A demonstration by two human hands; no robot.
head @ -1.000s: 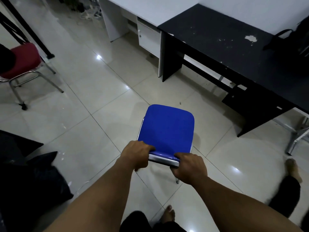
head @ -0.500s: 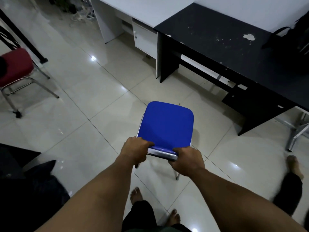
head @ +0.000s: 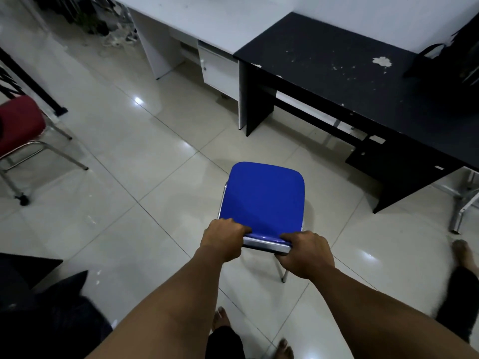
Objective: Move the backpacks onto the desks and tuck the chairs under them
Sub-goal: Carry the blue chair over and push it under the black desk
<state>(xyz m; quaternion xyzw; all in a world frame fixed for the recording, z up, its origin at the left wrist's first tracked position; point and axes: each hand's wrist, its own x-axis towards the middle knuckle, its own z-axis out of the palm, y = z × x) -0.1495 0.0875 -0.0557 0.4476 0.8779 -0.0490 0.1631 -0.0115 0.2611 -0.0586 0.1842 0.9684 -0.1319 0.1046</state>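
Both hands are clamped on the back edge of the blue chair [head: 263, 200], left hand [head: 223, 242] on the left corner and right hand [head: 305, 255] on the right, fingers [head: 287, 238] curled tight round the chrome rail. It sits out on the tiled floor [head: 129, 156], short of the black desk [head: 363, 81], not under it. A dark backpack [head: 453, 60] is already up on that desk at the far right. White desk [head: 207, 19] is right next to it, touching, and a red chair [head: 18, 123] is off to the far left, well apart.
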